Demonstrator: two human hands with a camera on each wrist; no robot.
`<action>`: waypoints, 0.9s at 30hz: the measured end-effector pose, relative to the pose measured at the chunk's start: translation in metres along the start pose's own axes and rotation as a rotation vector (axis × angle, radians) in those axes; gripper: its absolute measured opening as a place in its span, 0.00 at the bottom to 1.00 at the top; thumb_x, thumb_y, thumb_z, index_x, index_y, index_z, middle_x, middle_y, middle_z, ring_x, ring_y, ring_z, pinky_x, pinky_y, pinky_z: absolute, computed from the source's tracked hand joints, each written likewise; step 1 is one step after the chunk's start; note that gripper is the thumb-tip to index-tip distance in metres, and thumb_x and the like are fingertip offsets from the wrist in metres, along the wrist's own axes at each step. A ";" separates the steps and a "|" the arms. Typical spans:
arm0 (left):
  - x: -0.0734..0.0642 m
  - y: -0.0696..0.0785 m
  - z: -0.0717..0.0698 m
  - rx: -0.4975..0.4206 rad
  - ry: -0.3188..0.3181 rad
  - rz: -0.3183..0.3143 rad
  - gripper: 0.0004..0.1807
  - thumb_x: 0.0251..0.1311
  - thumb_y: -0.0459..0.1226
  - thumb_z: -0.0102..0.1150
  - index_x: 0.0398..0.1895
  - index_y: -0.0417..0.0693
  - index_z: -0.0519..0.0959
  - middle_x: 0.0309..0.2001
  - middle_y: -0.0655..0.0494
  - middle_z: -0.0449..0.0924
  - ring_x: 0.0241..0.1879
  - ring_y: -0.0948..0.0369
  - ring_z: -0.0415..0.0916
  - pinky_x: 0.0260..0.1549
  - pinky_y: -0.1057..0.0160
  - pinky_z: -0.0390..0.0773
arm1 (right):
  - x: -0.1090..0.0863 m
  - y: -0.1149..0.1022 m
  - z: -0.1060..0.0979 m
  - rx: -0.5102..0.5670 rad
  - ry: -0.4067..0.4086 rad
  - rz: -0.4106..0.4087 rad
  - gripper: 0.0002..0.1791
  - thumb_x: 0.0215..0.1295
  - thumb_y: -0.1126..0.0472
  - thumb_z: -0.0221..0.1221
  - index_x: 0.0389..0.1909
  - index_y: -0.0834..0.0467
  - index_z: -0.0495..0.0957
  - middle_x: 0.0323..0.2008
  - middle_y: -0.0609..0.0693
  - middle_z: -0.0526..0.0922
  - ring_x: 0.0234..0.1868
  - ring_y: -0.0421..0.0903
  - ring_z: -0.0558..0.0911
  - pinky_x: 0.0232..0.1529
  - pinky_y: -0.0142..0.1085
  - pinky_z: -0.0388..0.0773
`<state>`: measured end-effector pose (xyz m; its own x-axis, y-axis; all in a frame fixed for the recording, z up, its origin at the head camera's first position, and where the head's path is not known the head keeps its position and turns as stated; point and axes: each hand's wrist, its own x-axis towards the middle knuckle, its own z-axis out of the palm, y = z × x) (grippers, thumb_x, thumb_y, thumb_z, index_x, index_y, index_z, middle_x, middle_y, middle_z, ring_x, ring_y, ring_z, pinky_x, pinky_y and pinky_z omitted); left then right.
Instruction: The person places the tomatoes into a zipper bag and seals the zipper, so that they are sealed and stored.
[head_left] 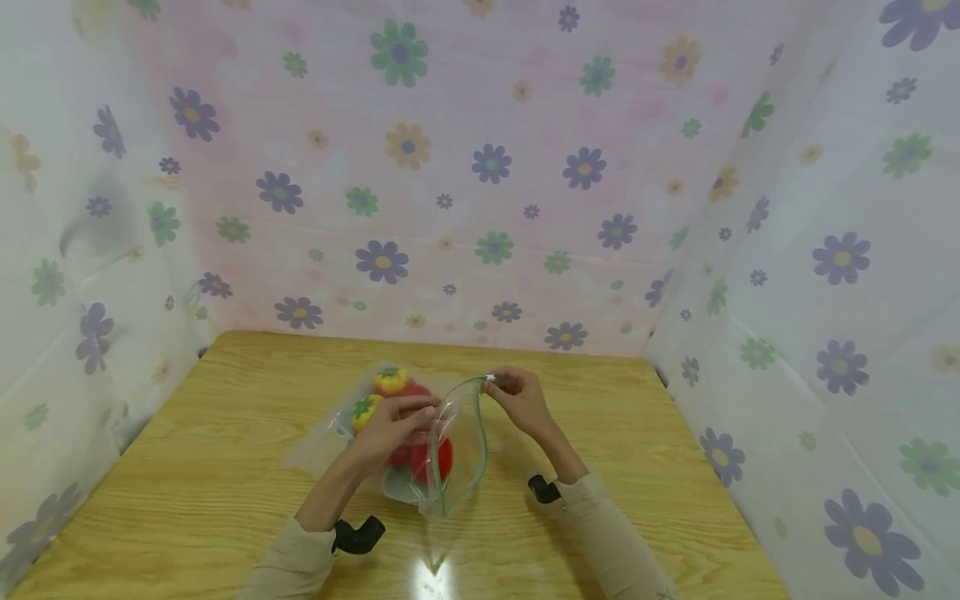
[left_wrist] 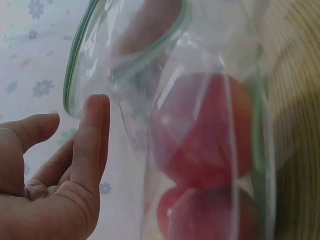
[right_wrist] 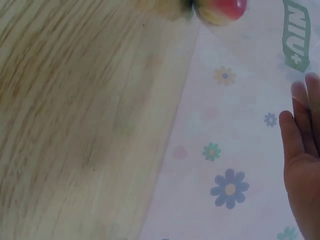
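Note:
A clear zip bag [head_left: 465,442] with a green seal strip lies on the table, its mouth gaping toward the right. Inside are red round fruits [head_left: 432,461] and yellow pieces [head_left: 367,410] with green tops, resembling peppers. My right hand [head_left: 521,404] pinches the far end of the seal, near a small white tab. Over the bag's near side reaches my left hand [head_left: 386,429]. In the left wrist view, the left hand [left_wrist: 65,170] has its thumb apart from its extended fingers, whose tips are right at the bag's edge. Red fruits [left_wrist: 202,130] show through the plastic there.
A wooden table [head_left: 247,400] stands between floral cloth walls [head_left: 465,208] at the back and sides. Black camera mounts [head_left: 358,535] sit at both wrists. Green lettering [right_wrist: 297,35] on clear plastic shows in the right wrist view.

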<state>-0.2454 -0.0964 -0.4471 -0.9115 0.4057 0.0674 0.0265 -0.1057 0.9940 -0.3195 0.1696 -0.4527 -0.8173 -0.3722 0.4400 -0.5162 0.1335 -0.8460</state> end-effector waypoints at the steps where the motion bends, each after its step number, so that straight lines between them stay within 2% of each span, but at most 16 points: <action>1: -0.001 -0.001 -0.001 0.006 0.003 0.005 0.25 0.75 0.36 0.55 0.67 0.26 0.70 0.59 0.34 0.78 0.47 0.60 0.86 0.48 0.59 0.85 | -0.001 -0.005 0.000 0.015 0.005 0.003 0.06 0.70 0.71 0.61 0.42 0.72 0.82 0.36 0.70 0.86 0.35 0.51 0.89 0.43 0.34 0.85; 4: -0.008 -0.003 -0.006 0.058 -0.006 0.033 0.23 0.72 0.35 0.60 0.63 0.28 0.74 0.55 0.39 0.81 0.46 0.61 0.86 0.47 0.60 0.85 | -0.002 -0.023 0.001 0.041 0.016 0.019 0.06 0.69 0.74 0.60 0.40 0.75 0.82 0.31 0.72 0.85 0.31 0.65 0.87 0.39 0.41 0.87; 6: -0.013 -0.005 -0.008 0.112 -0.029 0.072 0.20 0.68 0.34 0.65 0.58 0.31 0.78 0.52 0.42 0.83 0.45 0.61 0.85 0.45 0.62 0.85 | -0.001 -0.027 0.002 0.046 0.037 0.035 0.05 0.68 0.74 0.61 0.39 0.75 0.82 0.30 0.70 0.85 0.30 0.69 0.85 0.38 0.46 0.87; 11: -0.027 -0.008 -0.006 0.190 -0.196 0.228 0.15 0.58 0.30 0.73 0.47 0.35 0.81 0.42 0.40 0.84 0.41 0.57 0.85 0.42 0.60 0.86 | -0.001 -0.037 0.003 0.051 0.091 0.087 0.05 0.68 0.74 0.61 0.36 0.74 0.81 0.26 0.57 0.86 0.24 0.46 0.85 0.33 0.51 0.86; 14: -0.035 -0.008 -0.001 0.258 -0.261 0.315 0.15 0.52 0.30 0.77 0.41 0.39 0.82 0.38 0.41 0.83 0.38 0.49 0.83 0.42 0.56 0.85 | 0.001 -0.043 0.004 0.049 0.123 0.119 0.05 0.68 0.73 0.60 0.35 0.73 0.80 0.25 0.52 0.84 0.22 0.41 0.83 0.29 0.47 0.86; 16: -0.039 -0.009 0.005 0.319 -0.254 0.365 0.17 0.48 0.32 0.80 0.39 0.43 0.81 0.37 0.44 0.83 0.38 0.48 0.81 0.42 0.55 0.84 | 0.001 -0.047 0.005 0.047 0.148 0.141 0.04 0.68 0.73 0.60 0.34 0.72 0.79 0.24 0.50 0.84 0.21 0.40 0.82 0.26 0.43 0.86; 18: -0.043 -0.010 0.011 0.377 -0.228 0.399 0.19 0.45 0.33 0.82 0.37 0.47 0.80 0.37 0.50 0.83 0.38 0.50 0.80 0.42 0.55 0.83 | 0.002 -0.051 0.007 0.051 0.174 0.164 0.04 0.68 0.73 0.59 0.33 0.71 0.79 0.24 0.49 0.83 0.20 0.40 0.82 0.24 0.36 0.84; 21: -0.044 -0.013 0.020 0.427 -0.185 0.460 0.21 0.42 0.34 0.84 0.37 0.49 0.79 0.38 0.55 0.82 0.39 0.55 0.80 0.44 0.56 0.83 | 0.003 -0.058 0.008 0.058 0.215 0.183 0.05 0.68 0.72 0.58 0.31 0.68 0.77 0.22 0.47 0.80 0.18 0.40 0.80 0.21 0.33 0.82; 27: -0.042 -0.015 0.031 0.486 -0.114 0.659 0.18 0.52 0.34 0.79 0.43 0.52 0.80 0.44 0.56 0.81 0.44 0.58 0.78 0.44 0.59 0.82 | 0.004 -0.066 0.008 0.052 0.282 0.164 0.05 0.67 0.73 0.58 0.30 0.66 0.76 0.20 0.45 0.75 0.15 0.39 0.76 0.20 0.32 0.80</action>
<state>-0.1947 -0.0840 -0.4627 -0.6003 0.4900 0.6321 0.7396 0.0395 0.6719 -0.2870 0.1519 -0.3973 -0.9309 -0.0795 0.3566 -0.3641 0.1211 -0.9235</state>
